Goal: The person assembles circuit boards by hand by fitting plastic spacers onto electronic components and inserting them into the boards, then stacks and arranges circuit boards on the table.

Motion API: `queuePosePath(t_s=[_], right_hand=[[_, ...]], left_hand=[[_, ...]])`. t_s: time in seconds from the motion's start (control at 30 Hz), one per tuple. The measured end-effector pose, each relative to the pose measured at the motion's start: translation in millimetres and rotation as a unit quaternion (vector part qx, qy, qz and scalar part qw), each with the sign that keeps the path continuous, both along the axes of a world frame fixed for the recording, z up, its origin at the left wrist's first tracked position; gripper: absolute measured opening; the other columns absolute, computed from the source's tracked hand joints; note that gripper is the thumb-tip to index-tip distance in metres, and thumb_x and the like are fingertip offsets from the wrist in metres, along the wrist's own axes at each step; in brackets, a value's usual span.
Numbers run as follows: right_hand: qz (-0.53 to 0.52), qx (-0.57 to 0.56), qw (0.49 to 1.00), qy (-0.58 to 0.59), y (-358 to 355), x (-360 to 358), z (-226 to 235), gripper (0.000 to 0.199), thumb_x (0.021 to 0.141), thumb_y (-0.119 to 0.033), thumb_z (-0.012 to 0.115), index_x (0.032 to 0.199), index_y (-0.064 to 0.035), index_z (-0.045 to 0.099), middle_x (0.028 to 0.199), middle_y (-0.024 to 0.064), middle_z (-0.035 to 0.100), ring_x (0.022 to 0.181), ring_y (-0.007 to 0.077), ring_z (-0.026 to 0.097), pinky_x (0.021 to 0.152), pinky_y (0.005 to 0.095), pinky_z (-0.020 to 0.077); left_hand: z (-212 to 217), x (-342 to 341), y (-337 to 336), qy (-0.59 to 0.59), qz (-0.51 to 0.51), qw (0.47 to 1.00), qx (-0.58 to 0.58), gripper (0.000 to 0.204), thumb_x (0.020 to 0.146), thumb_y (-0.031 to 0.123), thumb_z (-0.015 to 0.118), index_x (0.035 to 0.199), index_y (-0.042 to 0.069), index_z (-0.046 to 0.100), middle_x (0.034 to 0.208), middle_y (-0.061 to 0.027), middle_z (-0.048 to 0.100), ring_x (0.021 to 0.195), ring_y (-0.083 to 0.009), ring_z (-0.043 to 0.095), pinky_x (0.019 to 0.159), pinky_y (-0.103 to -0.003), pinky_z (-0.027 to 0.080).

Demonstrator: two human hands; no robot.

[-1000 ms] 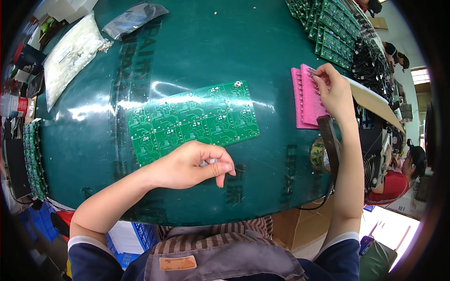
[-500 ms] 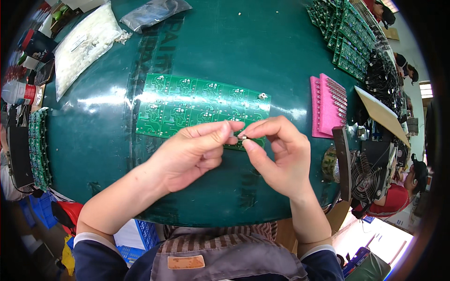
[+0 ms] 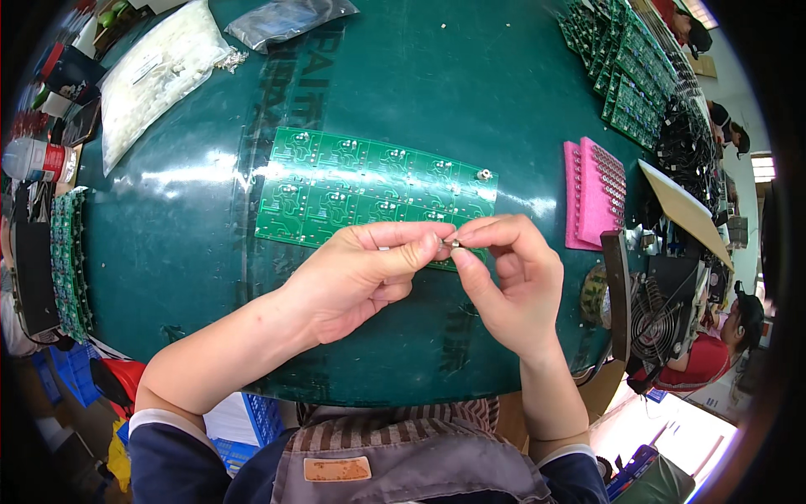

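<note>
Small metal part (image 3: pixel 455 244): mid-frame, between your fingertips, long axis too small to read | your right hand (image 3: pixel 516 281): thumb and forefinger pinched on it | your left hand (image 3: pixel 361 273): fingertips close together just left of it, grip unclear | green board (image 3: pixel 369 172): beyond both hands, lengthwise across the surface (image 3: pixel 420 92) | pink foam (image 3: pixel 598 197): frame right, nearer your right hand

Tabletop (image 3: pixel 470 92): big dark letters (image 3: pixel 304 76) beyond my circuit board (image 3: pixel 369 186).
White bag (image 3: pixel 164 97): label (image 3: pixel 145 69) left of the circuit board, illegible to me.
</note>
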State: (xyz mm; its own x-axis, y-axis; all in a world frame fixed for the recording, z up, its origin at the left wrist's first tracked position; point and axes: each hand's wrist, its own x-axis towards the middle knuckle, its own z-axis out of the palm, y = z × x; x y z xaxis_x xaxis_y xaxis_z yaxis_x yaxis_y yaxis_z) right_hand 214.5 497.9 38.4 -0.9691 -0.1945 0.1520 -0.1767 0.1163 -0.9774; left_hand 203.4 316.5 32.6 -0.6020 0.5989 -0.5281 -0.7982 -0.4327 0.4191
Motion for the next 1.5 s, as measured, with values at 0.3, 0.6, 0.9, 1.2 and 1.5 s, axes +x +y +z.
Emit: queuePosePath(t_s=[0.3, 0.6, 0.9, 1.2, 1.5], right_hand=[[-0.005, 0.078, 0.994, 0.079, -3.0, 0.7, 2.8, 0.015, 0.075, 0.006, 0.064, 0.087, -0.0007, 0.059, 0.086, 0.0096, 0.064, 0.081, 0.0177, 0.063, 0.071, 0.0259, 0.0494], [-0.005, 0.016, 1.0, 0.01, -2.1, 4.7, 0.1, 0.015, 0.078, 0.007, 0.061, 0.091, 0.0015, 0.057, 0.091, 0.0101, 0.062, 0.084, 0.0145, 0.061, 0.073, 0.0246, 0.0481], [-0.031, 0.063, 0.997, 0.044, -5.9, 15.6, 1.2, 0.017, 0.074, 0.007, 0.065, 0.088, -0.0002, 0.059, 0.087, 0.0096, 0.063, 0.08, 0.0177, 0.063, 0.071, 0.0259, 0.0492], [-0.014, 0.114, 0.991, 0.063, -3.9, 13.4, 11.3, 0.013, 0.069, 0.006, 0.07, 0.079, -0.0009, 0.064, 0.082, 0.009, 0.066, 0.078, 0.0185, 0.065, 0.069, 0.0274, 0.0507], [-0.034, 0.327, 0.937, 0.12, 2.1, -75.5, 5.6, 0.006, 0.075, -0.004, 0.064, 0.079, 0.0008, 0.063, 0.078, 0.0118, 0.066, 0.072, 0.0194, 0.065, 0.064, 0.0293, 0.0502]], left_hand=[[-2.9, 1.2, 0.9, -0.008, 0.01, 1.0, 0.007, 0.027, 0.089, 0.018, 0.058, 0.113, 0.004, 0.059, 0.077, 0.0041, 0.056, 0.052, -0.004, 0.028, 0.046, -0.018, 0.024], [-4.2, 5.3, -0.1, 0.015, 0.013, 0.999, -0.036, 0.026, 0.087, 0.017, 0.06, 0.11, 0.005, 0.061, 0.08, 0.0018, 0.06, 0.051, -0.0041, 0.029, 0.045, -0.019, 0.024], [-9.6, 9.5, -5.4, -0.013, 0.019, 0.998, 0.053, 0.03, 0.085, 0.016, 0.065, 0.109, 0.0, 0.061, 0.098, -0.0068, 0.063, 0.058, -0.0018, 0.037, 0.047, -0.017, 0.029], [3.1, 11.2, -3.0, 0.012, 0.001, 0.998, -0.067, 0.034, 0.086, 0.015, 0.062, 0.116, 0.001, 0.056, 0.076, 0.0032, 0.058, 0.049, -0.0019, 0.028, 0.043, -0.017, 0.023], [0.6, 7.8, -9.5, -0.045, 0.058, 0.997, -0.005, 0.026, 0.092, 0.014, 0.049, 0.113, -0.002, 0.048, 0.108, -0.0155, 0.057, 0.074, -0.0101, 0.051, 0.065, -0.024, 0.044]])
